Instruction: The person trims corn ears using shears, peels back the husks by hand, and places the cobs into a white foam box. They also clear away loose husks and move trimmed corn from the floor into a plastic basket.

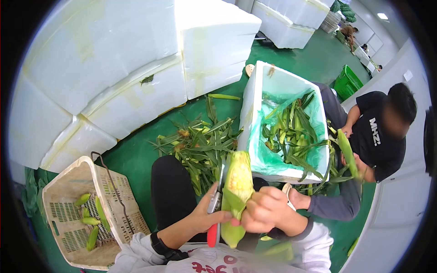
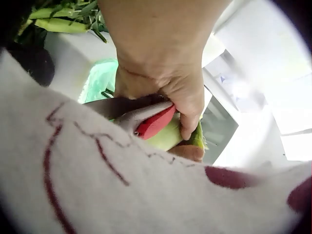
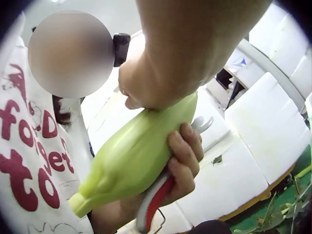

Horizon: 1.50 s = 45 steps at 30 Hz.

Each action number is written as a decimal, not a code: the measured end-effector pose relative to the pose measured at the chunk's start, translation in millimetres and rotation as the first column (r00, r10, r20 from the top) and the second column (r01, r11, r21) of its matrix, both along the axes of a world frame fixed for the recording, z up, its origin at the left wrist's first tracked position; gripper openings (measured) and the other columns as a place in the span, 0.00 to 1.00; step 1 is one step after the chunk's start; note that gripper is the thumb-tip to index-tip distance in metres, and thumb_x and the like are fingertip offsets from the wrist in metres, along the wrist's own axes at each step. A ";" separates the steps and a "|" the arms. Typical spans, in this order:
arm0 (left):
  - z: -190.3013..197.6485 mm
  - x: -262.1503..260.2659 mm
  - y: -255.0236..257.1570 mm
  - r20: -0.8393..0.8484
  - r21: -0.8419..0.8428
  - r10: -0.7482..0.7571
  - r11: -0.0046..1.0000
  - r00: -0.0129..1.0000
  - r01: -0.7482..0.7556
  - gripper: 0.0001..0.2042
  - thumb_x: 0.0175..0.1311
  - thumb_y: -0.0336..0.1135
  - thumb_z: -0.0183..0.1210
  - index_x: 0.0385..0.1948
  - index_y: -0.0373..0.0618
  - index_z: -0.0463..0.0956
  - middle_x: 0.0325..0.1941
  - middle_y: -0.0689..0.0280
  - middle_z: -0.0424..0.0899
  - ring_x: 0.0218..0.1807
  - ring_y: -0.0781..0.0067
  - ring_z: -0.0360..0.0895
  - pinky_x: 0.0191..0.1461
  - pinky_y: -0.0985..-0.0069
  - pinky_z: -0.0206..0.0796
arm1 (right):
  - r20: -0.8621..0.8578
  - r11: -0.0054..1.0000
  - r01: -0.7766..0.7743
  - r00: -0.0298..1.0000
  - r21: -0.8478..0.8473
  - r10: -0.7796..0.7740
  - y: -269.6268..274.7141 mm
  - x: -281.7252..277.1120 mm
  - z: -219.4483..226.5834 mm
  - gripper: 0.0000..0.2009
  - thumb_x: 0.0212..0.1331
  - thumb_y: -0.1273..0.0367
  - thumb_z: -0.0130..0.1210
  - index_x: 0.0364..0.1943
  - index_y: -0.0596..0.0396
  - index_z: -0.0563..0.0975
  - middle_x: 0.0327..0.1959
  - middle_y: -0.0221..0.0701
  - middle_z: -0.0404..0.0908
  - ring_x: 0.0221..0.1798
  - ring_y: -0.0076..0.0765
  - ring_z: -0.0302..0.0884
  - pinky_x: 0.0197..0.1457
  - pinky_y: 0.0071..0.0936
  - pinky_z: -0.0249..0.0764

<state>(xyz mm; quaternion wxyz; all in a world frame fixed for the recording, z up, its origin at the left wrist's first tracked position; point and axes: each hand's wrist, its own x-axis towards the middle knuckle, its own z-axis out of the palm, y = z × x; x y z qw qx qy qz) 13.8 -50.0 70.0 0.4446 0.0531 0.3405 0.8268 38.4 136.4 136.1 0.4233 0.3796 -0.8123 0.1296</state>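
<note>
An ear of corn stands upright in front of my chest, its upper kernels bare and pale green husk still round its lower part. My left hand holds the ear from the left, together with pruning shears that have red and grey handles. In the right wrist view, the left fingers wrap round the shears against the husk. From the other side, my right hand grips the husk with curled fingers, close beside the left thumb. Its fingertips are partly hidden in the right wrist view.
A foam box lined with green plastic holds corn and leaves. Stripped husks lie on the floor. A plastic basket at my left holds several ears. Another person sits at right, handling corn. Foam boxes are stacked behind.
</note>
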 end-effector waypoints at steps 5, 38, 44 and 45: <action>-0.2 -12.7 12.6 -0.755 -0.320 -0.065 0.905 0.652 -0.281 0.34 0.51 0.39 0.69 0.54 0.37 0.55 0.43 0.58 0.72 0.41 0.70 0.74 0.45 0.72 0.67 | 0.386 0.635 0.288 0.922 -0.717 0.017 -24.1 28.5 -65.2 0.17 0.62 0.57 0.52 0.35 0.58 0.70 0.42 0.41 0.71 0.46 0.45 0.73 0.49 0.39 0.73; 6.8 -54.0 25.3 -0.402 -0.155 0.043 0.981 0.915 -0.114 0.31 0.46 0.36 0.70 0.51 0.42 0.62 0.40 0.65 0.75 0.45 0.72 0.75 0.44 0.76 0.69 | 0.687 -0.028 0.710 0.690 -0.704 0.227 -43.1 80.0 -142.4 0.20 0.71 0.55 0.34 0.47 0.62 0.62 0.52 0.47 0.72 0.52 0.41 0.72 0.59 0.38 0.65; -29.5 -4.0 15.9 -0.647 -0.512 -0.337 0.857 0.684 -0.062 0.36 0.44 0.44 0.72 0.51 0.38 0.60 0.38 0.54 0.78 0.39 0.63 0.80 0.43 0.70 0.71 | 0.611 0.189 0.597 0.792 -0.779 0.015 -42.6 49.2 -107.1 0.19 0.70 0.58 0.36 0.49 0.62 0.64 0.55 0.46 0.64 0.55 0.41 0.66 0.60 0.37 0.62; -33.9 -6.4 18.7 -0.653 -0.498 -0.327 0.865 0.683 -0.062 0.36 0.44 0.43 0.72 0.51 0.39 0.60 0.38 0.55 0.78 0.39 0.63 0.80 0.43 0.70 0.71 | 0.598 0.273 0.584 0.800 -0.764 -0.037 -37.4 48.9 -107.6 0.15 0.70 0.62 0.38 0.45 0.62 0.66 0.55 0.47 0.64 0.55 0.42 0.65 0.60 0.38 0.62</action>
